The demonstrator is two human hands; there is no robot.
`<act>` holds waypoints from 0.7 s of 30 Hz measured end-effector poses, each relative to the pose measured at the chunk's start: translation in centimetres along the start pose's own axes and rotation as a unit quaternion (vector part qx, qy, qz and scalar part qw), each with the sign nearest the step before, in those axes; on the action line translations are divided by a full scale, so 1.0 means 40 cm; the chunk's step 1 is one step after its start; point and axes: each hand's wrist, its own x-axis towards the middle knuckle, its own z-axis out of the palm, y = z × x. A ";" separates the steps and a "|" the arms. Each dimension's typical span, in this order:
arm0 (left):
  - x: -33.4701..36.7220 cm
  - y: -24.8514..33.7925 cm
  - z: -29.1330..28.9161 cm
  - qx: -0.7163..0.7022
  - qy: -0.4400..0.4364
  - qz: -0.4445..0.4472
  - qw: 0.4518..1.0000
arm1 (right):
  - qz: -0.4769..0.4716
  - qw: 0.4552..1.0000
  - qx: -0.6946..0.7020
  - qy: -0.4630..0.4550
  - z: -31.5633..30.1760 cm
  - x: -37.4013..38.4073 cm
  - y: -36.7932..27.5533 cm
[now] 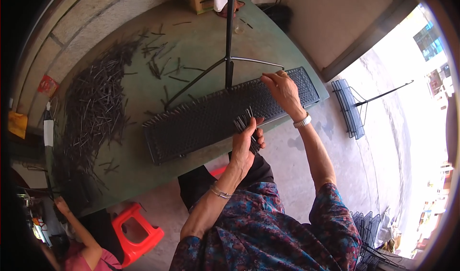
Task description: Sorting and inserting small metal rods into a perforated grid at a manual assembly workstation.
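My left hand [245,144] is closed around a bundle of thin dark sticks [243,121], held over the near edge of a long black rack [191,138]. The rack lies slantwise on the green table, and its top is a dense grid of small openings. A row of stick ends shows along its far edge. Over the rack's right part, my right hand [283,91] has its fingers bent and drawn together at the far edge; whatever they pinch, if anything, is too small to make out. A black metal handle [229,41] with two splayed braces rises from the rack's far side.
A large heap of dark sticks [96,103] covers the green table's [201,36] left side, with loose ones scattered nearby. Another person's hand [61,205] is at the lower left, near a red plastic stool [136,235]. A wire rack with a handle [348,109] stands on the floor at right.
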 end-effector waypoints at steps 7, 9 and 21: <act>-0.001 -0.001 0.018 0.046 0.013 0.047 0.998 | 0.099 0.888 0.306 -0.328 -0.046 -0.073 -0.073; -0.002 -0.003 0.022 0.063 0.027 0.029 0.997 | 0.122 0.880 0.310 -0.338 -0.050 -0.071 -0.064; 0.020 -0.010 0.024 0.017 0.070 0.029 0.997 | 0.120 0.890 0.303 -0.318 -0.121 -0.045 -0.068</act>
